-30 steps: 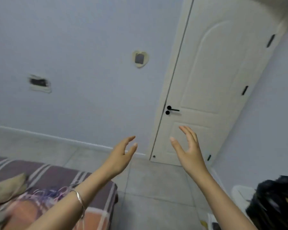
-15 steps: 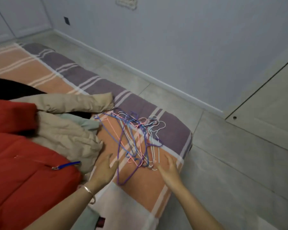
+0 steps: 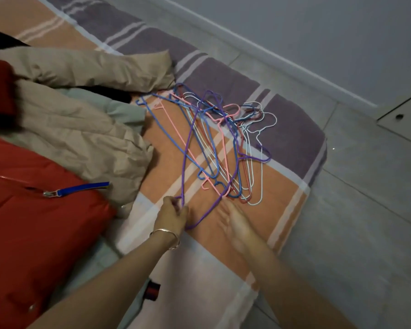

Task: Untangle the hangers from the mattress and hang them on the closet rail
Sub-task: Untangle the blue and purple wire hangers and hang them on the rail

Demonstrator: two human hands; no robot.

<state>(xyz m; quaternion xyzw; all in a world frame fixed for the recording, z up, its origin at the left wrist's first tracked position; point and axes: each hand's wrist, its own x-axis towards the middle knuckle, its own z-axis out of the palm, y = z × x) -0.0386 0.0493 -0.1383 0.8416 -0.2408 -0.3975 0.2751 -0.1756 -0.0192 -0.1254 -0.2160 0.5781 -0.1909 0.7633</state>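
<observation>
On mattress: left hand pinches purple hanger; right hand blurred, fingers seemingly flat, released.

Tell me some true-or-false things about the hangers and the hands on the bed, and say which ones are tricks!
1. The hangers lie in a tangled pile on the mattress. True.
2. The left hand holds the purple hanger. True.
3. The red jacket hangs on a rail. False: it lies on the mattress.
4. The bracelet sits by the right hand. False: it sits by the left hand.
5. The right hand lifts a hanger high. False: it is down at the mattress beside the pile.
</observation>
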